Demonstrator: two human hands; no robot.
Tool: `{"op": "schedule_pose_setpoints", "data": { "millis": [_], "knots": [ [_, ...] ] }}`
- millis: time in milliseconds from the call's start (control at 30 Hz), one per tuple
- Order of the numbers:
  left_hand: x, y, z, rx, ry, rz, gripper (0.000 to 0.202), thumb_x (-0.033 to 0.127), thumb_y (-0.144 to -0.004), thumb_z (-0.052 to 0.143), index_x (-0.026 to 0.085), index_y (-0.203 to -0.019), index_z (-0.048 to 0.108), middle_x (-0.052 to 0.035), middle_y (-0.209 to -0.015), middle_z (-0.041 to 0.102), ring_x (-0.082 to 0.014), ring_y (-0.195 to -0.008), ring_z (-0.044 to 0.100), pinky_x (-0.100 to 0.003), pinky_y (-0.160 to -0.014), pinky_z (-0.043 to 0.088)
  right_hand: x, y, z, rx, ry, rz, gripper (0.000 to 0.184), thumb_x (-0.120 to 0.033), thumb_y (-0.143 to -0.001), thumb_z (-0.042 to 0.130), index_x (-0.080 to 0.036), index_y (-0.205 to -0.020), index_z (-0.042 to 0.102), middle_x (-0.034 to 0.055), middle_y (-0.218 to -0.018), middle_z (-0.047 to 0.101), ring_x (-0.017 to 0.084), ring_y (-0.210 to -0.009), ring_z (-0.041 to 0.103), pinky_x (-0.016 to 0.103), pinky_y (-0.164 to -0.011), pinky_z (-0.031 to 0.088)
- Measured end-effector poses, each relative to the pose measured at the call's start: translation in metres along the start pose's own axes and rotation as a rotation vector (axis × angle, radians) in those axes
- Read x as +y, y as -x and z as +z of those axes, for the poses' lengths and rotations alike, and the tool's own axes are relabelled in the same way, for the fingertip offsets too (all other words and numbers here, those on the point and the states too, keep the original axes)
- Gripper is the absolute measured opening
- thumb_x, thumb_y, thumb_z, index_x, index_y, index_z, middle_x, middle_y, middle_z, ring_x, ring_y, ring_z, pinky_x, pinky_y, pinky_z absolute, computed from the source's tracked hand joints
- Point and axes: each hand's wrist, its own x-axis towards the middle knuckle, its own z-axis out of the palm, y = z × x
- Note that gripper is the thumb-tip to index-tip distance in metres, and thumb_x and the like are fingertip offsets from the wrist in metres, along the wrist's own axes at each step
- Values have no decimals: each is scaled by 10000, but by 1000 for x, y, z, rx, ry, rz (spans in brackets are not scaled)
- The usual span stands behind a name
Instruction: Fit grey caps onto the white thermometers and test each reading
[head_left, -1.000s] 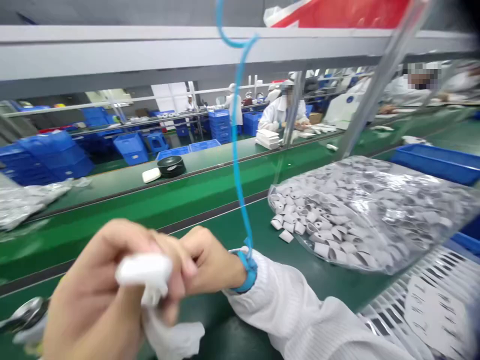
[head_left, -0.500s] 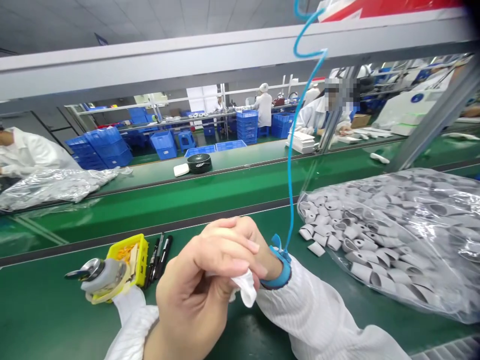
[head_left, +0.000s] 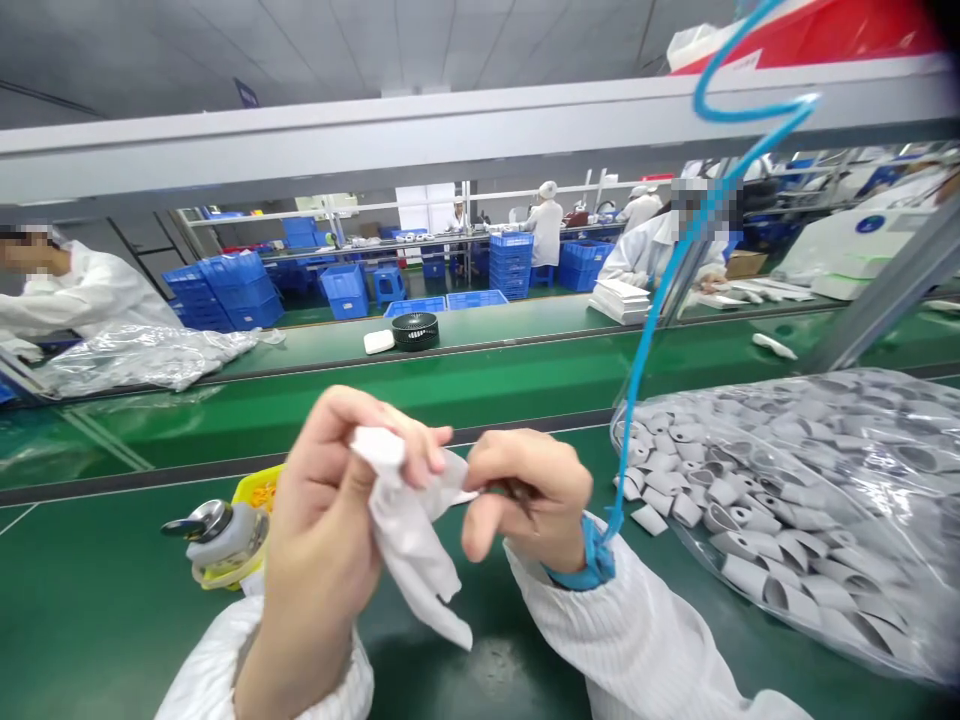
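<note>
A crumpled, thin white cloth [head_left: 416, 545] hangs from my left hand [head_left: 322, 510], pinched between its thumb and fingers. One long end of the cloth droops toward the green work surface. My right hand [head_left: 536, 490] is just to the right, fingers curled. A narrow corner of the cloth runs in between its thumb and index finger; the inside of that grip is shadowed. Around my right wrist is a blue strap [head_left: 589, 560] with a coiled blue cord [head_left: 649, 340] rising from it. Both hands are above the work surface [head_left: 97, 600].
A yellow basket [head_left: 259, 485] with a pump bottle [head_left: 225, 535] stands at left. On the right lies a clear plastic bag of grey curved parts [head_left: 787, 500]. A green conveyor [head_left: 247, 400] runs behind, with a black round part [head_left: 415, 332] beyond. Co-workers [head_left: 97, 285] sit farther off.
My hands have moved apart from being clasped together, and more of the white cloth now shows, hanging from my left hand. The view has shifted slightly, and the blue cord swings right.
</note>
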Motion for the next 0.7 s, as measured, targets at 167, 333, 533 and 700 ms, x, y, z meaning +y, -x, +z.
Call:
{"op": "schedule_pose_setpoints", "data": {
  "millis": [167,333,533,700],
  "knots": [
    [-9,11,0,89,-134,-15,130,275,-990,631,225,-872,649,-2,-849,605,-112,-731,591,-181,-610,503,-7,0,-5,65,94,-133,324,-394,-920,719,-177,-714,596,-44,-537,544,69,-466,492,199,-471,386],
    [0,18,-1,-221,-457,160,156,196,-987,616,256,-1051,746,-19,-864,665,-126,-768,639,-182,-661,542,-5,0,-16,-55,237,-208,304,-398,-1007,606,-185,-790,614,-11,-609,596,93,-505,539,231,-496,392],
    [19,6,-15,-513,-778,282,464,15,-949,541,254,-1335,637,-42,-1107,733,-117,-881,728,-107,-734,565,-14,-10,-31,-211,577,-179,402,-339,-1046,523,-191,-672,538,-7,-564,557,111,-514,505,265,-515,346],
    [14,-7,-18,-512,-857,345,276,41,-951,536,220,-1083,700,-25,-846,749,-136,-695,714,-177,-633,563,-16,-12,-27,-313,600,-106,443,-248,-1047,491,-195,-607,475,-33,-517,483,91,-475,416,257,-497,291]
  ]
}}
